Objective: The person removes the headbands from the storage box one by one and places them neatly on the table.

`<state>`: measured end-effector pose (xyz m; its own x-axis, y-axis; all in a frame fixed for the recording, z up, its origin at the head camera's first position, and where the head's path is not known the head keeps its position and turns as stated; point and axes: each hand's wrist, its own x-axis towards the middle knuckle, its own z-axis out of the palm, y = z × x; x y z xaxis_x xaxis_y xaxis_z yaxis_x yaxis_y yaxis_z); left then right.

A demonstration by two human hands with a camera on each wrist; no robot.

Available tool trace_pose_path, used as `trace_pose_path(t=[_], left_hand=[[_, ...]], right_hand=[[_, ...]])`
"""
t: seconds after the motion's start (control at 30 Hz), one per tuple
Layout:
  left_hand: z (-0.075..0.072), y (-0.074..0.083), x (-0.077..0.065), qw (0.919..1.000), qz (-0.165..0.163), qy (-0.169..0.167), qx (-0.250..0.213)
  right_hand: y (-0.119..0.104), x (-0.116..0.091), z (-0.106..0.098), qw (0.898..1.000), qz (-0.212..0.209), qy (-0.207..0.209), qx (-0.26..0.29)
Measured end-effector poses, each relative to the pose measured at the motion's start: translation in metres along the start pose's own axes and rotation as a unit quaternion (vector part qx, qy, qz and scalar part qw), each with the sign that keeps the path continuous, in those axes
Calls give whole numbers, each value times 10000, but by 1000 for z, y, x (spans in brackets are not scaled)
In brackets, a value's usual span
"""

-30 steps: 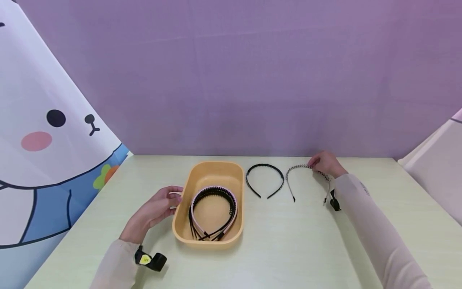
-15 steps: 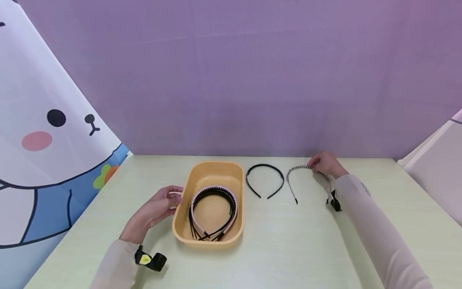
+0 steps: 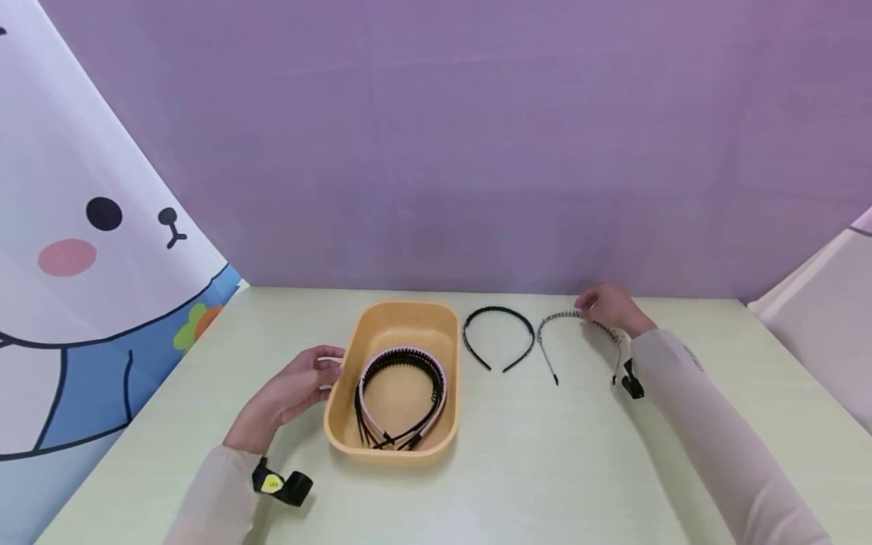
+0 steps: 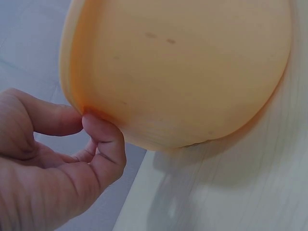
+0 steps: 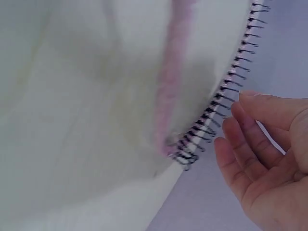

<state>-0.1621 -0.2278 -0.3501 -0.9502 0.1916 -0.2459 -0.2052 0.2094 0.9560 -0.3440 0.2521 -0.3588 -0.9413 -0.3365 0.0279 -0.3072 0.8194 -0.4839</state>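
My left hand (image 3: 293, 390) pinches the left rim of a yellow plastic tray (image 3: 334, 435) between thumb and fingers; the left wrist view shows this grip on the tray wall (image 4: 192, 86) up close. Several black headbands (image 3: 436, 378) and a pale pink one (image 3: 368, 412) lie nested inside the tray. Over at the right, my right hand (image 3: 609, 309) is at the top of a thin headband (image 3: 547, 352) wound with dark coiled teeth. In the right wrist view its loosely bent fingers lie beside the toothed headband (image 5: 226, 91), thumb tip close to the teeth, without a visible pinch.
A black headband (image 3: 499, 309) lies on the pale table (image 3: 531, 469) between the tray and the toothed headband. Behind the table's back edge stands a purple cloth backdrop (image 3: 436, 151). A cartoon-printed cloth (image 3: 102, 318) borders the left side.
My right hand has shifted slightly left along the toothed headband, and its fingers now look loosened from it. The toothed headband slid slightly right, then stopped. My left hand stays on the tray.
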Motion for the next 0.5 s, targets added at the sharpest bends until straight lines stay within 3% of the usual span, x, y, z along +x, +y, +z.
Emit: trace_pose_path(t=[0.5], left_hand=[[-2, -1, 1, 10000, -9, 13, -57]], right_hand=[[-27, -13, -2, 9975, -525, 128, 445]])
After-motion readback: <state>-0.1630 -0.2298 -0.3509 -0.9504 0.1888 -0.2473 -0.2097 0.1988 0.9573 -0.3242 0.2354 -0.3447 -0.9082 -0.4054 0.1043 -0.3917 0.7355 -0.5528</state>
